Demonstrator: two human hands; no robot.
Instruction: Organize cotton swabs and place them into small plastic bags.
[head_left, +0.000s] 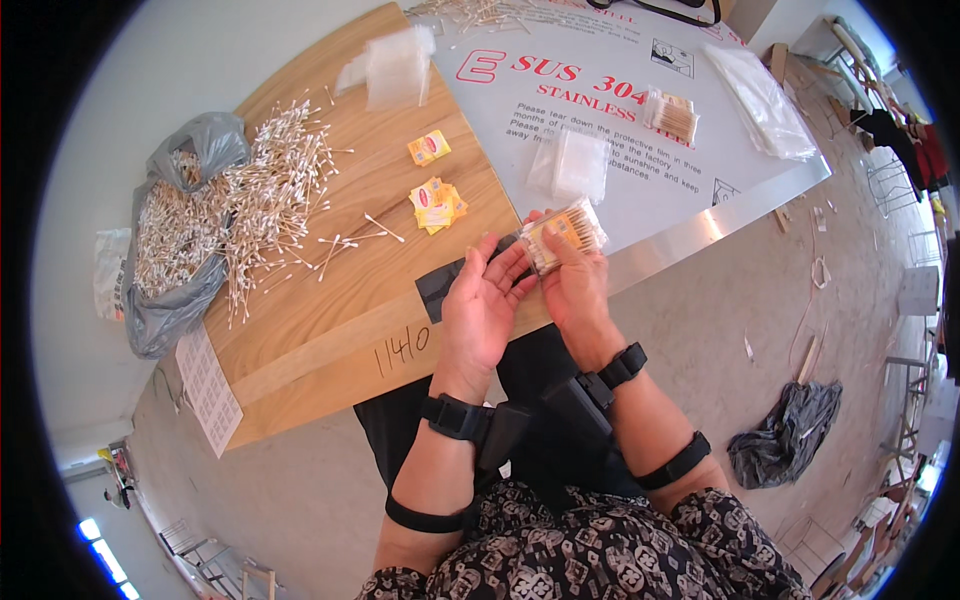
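A clear bag of cotton swabs (583, 226) with a yellow label card inside is held over the table's front edge. My right hand (577, 290) is closed round it, thumb across its front. Beside its lower left side is my left hand (482, 318), palm up, thumb apart and fingers stretched to the bag's edge; whether they grip it is hard to see. Further left lie a small stack of yellow label cards (436, 205) and a single stack of cards (428, 148). A stack of clear empty bags (580, 165) lies just beyond my hands.
Loose cotton swabs (285, 180) spread from a grey plastic bag (175, 290) at the left of the wooden table (330, 345). A filled swab bag (671, 117) and large clear plastic bags (760, 105) lie on the metal sheet (660, 210). More small bags (398, 68) lie at the back.
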